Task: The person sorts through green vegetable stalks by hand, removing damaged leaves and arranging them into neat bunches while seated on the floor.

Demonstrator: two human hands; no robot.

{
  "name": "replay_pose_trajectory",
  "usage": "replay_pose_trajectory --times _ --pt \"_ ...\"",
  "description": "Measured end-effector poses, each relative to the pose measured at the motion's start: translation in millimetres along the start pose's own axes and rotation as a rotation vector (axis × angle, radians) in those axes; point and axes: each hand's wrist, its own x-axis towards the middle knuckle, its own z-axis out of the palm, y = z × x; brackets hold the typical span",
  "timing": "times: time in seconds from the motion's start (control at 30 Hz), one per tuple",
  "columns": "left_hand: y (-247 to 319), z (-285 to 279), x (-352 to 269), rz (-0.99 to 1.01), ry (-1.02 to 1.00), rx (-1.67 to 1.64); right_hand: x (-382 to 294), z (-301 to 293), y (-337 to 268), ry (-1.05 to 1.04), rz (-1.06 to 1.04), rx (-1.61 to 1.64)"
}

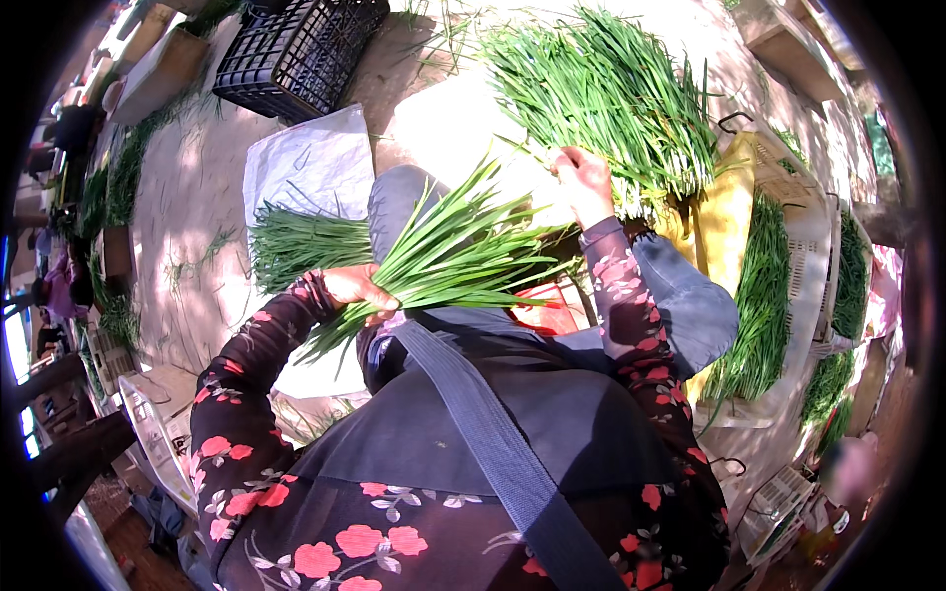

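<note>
My left hand is closed around a bunch of long green leaves, likely garlic chives, whose ends fan out to the right across my lap. To the right, my right hand has its fingers bent together beside a large pile of the same greens; a thin leaf or two shows at the fingertips, but the hold is hard to make out in the glare. Another stack of greens lies on a white plastic sheet left of my knee. Something red is partly hidden beneath the held bunch.
A black plastic crate stands at the upper left. On the right, a yellow sack lies by a pale plastic crate filled with greens. Wooden blocks stand at the far left. A person is partly visible at the lower right.
</note>
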Motion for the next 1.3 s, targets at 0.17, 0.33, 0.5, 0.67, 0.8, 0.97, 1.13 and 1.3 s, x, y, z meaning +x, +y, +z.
replay_pose_trajectory --times 0.17,0.33,0.5,0.67,0.8,0.97,1.13,1.3 --pt "-7 1 0 -0.021 0.05 -0.003 -18 -7 -64 -0.29 0.159 0.131" --pt "5 16 -3 -0.047 0.154 0.103 -29 19 -60 -0.514 -0.215 -0.384" --pt "-6 14 2 0.062 0.214 0.268 -18 4 -66 -0.251 0.091 -0.146" --pt "1 22 1 0.05 0.222 0.375 -22 38 -74 -0.607 -0.462 -0.288" --pt "11 33 -1 0.008 0.283 0.6 -13 48 -95 -0.659 -0.437 -0.43" --pt "17 41 -2 0.082 0.292 0.807 -17 43 -84 -1.005 -0.093 -0.663" --pt "20 49 -4 0.066 0.319 0.869 -36 35 -62 -1.001 -0.223 -0.646" --pt "37 66 -8 0.073 0.394 1.025 -53 26 -37 -0.553 -0.189 -0.37"
